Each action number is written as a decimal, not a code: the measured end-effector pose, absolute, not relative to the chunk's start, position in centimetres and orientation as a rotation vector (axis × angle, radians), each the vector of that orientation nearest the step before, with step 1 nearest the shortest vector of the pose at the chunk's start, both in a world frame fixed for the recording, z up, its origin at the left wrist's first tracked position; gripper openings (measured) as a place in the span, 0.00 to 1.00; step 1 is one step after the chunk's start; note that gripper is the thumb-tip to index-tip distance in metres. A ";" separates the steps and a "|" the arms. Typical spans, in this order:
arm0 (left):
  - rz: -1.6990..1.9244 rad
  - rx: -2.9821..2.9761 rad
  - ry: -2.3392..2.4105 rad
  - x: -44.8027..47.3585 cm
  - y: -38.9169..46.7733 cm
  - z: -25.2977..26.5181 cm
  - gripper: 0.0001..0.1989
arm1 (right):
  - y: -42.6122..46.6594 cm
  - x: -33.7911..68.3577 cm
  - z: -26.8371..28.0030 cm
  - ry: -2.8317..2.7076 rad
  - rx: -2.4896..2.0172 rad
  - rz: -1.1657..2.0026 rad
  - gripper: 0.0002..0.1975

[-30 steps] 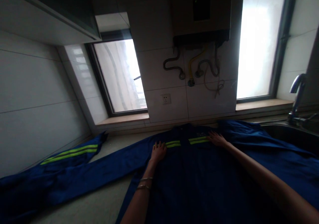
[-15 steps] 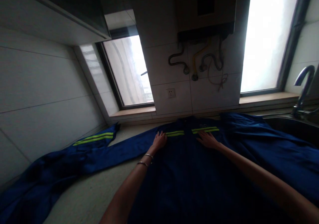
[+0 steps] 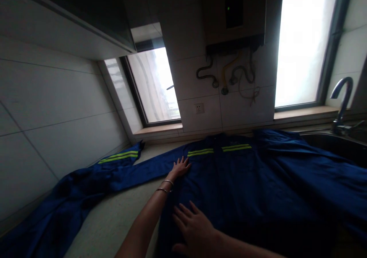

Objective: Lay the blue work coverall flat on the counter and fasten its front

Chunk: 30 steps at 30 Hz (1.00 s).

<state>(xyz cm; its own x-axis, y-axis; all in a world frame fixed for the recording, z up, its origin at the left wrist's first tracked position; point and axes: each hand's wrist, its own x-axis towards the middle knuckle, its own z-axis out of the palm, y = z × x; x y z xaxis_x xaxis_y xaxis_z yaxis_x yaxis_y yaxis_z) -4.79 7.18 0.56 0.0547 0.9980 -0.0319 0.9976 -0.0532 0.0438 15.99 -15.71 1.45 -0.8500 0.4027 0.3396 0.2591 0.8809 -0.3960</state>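
A dark blue work jacket (image 3: 246, 185) lies spread flat on the worktop (image 3: 114, 227), its body running from the near edge toward the tiled back wall (image 3: 200, 82), so the long axis of the torso points away from the person. One sleeve (image 3: 94, 173) stretches far out to the left along the worktop, roughly crosswise to the body, and ends against the left wall; the cloth on the other side spreads toward the sink (image 3: 335, 147).

The left hand (image 3: 179, 168) rests flat on the jacket near where that left sleeve joins the body, fingers (image 3: 183, 160) spread and pointing toward the back wall, gripping nothing. Two thin bangles (image 3: 166, 186) sit on its wrist. The right hand (image 3: 195, 227) lies palm down on the near part of the jacket body, close to the person and just right of the left forearm, fingers (image 3: 183, 211) open and splayed, also gripping nothing. The right hand is nearer the jacket's near edge; the left hand is nearer the sleeve and the far end.

Two short yellow-green reflective stripes (image 3: 219, 150) cross the far part of the body, just beyond the left hand, and a matching pair (image 3: 119, 156) bands the sleeve. No brand, label or writing can be read on the cloth; the light is dim.

Beyond, a wall socket (image 3: 198, 108) sits between two windows (image 3: 156, 85), under a wall-mounted water heater (image 3: 233, 17) with hoses, and a curved tap (image 3: 342, 97) stands at the right.
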 end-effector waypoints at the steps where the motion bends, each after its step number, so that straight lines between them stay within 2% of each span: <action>1: 0.015 2.235 2.126 -4.8 7.3 0.4 0.35 | -16.0 15.7 1.1 -2.625 -0.481 0.494 0.39; 5: 0.038 2.243 2.126 -5.0 7.3 0.3 0.35 | -16.4 15.3 1.0 -2.616 -0.444 0.547 0.39; 10: 0.091 2.310 2.155 -4.9 6.7 0.0 0.32 | -16.4 17.0 3.4 -2.623 -0.371 0.591 0.36; 15: 0.125 2.314 2.197 -4.9 6.6 -0.3 0.32 | -10.7 21.6 5.6 -2.628 -0.652 0.468 0.34; 20: 0.122 2.291 2.219 -4.8 6.9 -0.3 0.33 | -4.7 26.2 4.1 -2.687 -1.001 0.404 0.36; 30: 0.154 2.261 2.219 -4.7 6.8 -0.1 0.32 | -3.8 26.6 2.1 -2.732 -1.037 0.397 0.37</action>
